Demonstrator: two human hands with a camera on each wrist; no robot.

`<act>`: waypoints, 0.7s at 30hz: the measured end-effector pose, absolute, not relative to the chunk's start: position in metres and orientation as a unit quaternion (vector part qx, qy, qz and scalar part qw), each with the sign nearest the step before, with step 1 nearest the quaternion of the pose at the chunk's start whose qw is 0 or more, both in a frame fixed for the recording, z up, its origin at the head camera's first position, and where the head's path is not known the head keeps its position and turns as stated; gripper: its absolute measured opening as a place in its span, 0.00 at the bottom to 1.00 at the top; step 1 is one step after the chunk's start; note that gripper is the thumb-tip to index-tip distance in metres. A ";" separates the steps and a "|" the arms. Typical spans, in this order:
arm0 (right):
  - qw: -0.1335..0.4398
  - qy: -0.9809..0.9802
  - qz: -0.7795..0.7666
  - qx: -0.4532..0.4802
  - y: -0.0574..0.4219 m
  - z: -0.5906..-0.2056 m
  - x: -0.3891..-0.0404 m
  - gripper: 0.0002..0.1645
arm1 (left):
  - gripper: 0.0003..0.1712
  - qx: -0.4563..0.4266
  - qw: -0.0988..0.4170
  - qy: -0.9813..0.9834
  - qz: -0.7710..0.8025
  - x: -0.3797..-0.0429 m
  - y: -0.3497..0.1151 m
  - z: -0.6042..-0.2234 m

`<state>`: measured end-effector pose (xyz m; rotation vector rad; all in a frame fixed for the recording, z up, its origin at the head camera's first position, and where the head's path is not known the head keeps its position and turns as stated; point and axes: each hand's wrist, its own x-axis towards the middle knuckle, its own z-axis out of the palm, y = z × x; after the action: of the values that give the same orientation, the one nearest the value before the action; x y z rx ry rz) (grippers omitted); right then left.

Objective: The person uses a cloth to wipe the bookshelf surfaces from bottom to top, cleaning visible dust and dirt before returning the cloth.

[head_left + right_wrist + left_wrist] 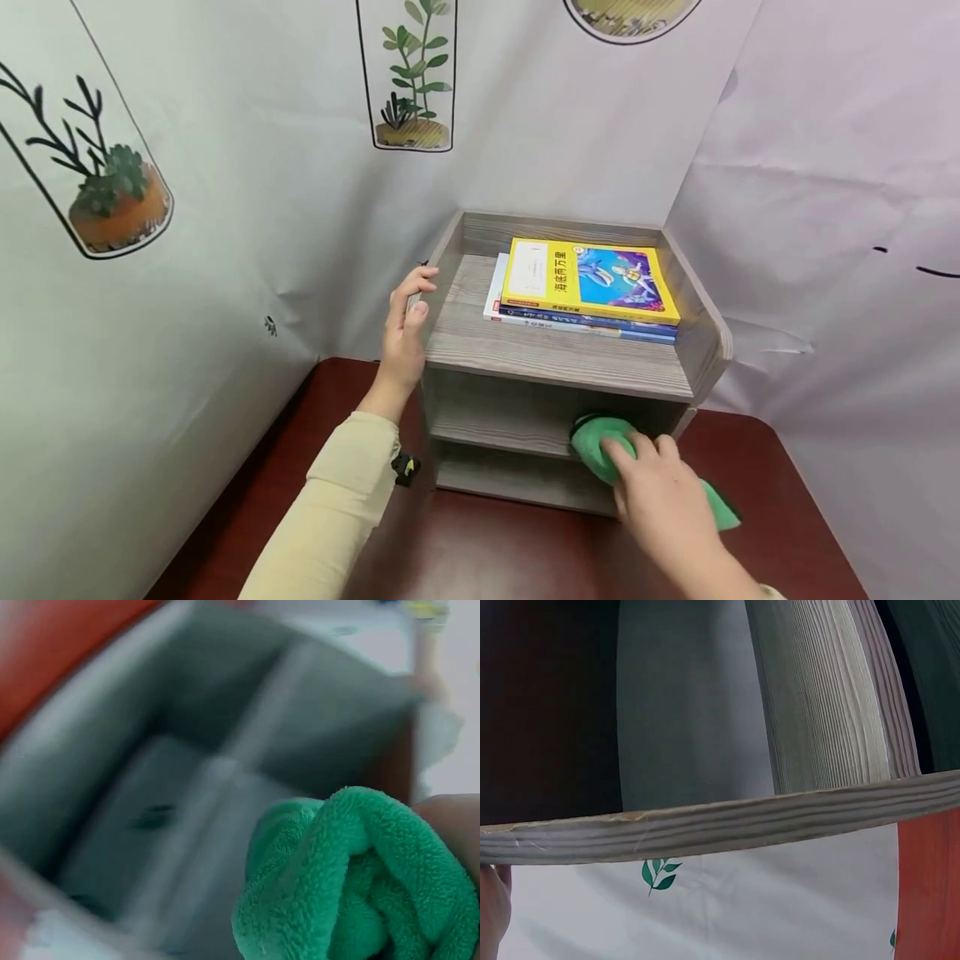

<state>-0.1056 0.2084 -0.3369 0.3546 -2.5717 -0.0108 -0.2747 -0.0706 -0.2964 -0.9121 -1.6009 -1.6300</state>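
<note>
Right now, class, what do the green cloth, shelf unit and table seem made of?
Green cloth: soft, matte fabric, perhaps microfibre, judging by its fuzzy pile.
Shelf unit: wood or wood-effect board, mostly matte; grey grain streaks its surfaces.
Table: possibly varnished wood or laminate; dark red top, soft sheen.

The shelf [832, 697] has a grey-grained front edge [727, 826], chipped to tan in places along its inner side. Behind it, a pale ribbed board lies between smooth grey and dark surfaces. Part of the left hand [492, 911] is just outside one end of that edge; the red bench [931, 892] borders a white sheet [780, 900] printed with green leaves [660, 876] near the other.
</note>
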 end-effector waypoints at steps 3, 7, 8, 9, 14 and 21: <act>0.287 -0.941 0.010 0.180 0.206 -0.292 -0.086 0.26 | 0.13 -0.349 0.332 -0.614 -0.625 -0.265 -0.069 -0.290; 0.373 -0.903 0.014 0.213 0.211 -0.239 -0.081 0.23 | 0.13 -0.347 0.339 -0.614 -0.622 -0.254 -0.069 -0.280; 0.401 -0.891 0.007 0.213 0.214 -0.228 -0.086 0.24 | 0.13 -0.348 0.341 -0.615 -0.620 -0.253 -0.069 -0.279; 0.425 -0.880 -0.001 0.210 0.216 -0.219 -0.092 0.24 | 0.13 -0.348 0.343 -0.615 -0.619 -0.253 -0.070 -0.278; 0.480 -0.851 -0.094 0.190 0.224 -0.201 -0.128 0.15 | 0.14 -0.352 0.337 -0.625 -0.610 -0.253 -0.071 -0.275; 0.417 -0.868 -0.224 0.151 0.224 -0.219 -0.139 0.13 | 0.13 -0.360 0.337 -0.631 -0.598 -0.252 -0.072 -0.279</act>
<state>-0.1392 0.2244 -0.2190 0.3782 -2.1785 -0.5632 -0.2517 -0.0715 -0.2787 -0.9385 -1.6452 -1.5591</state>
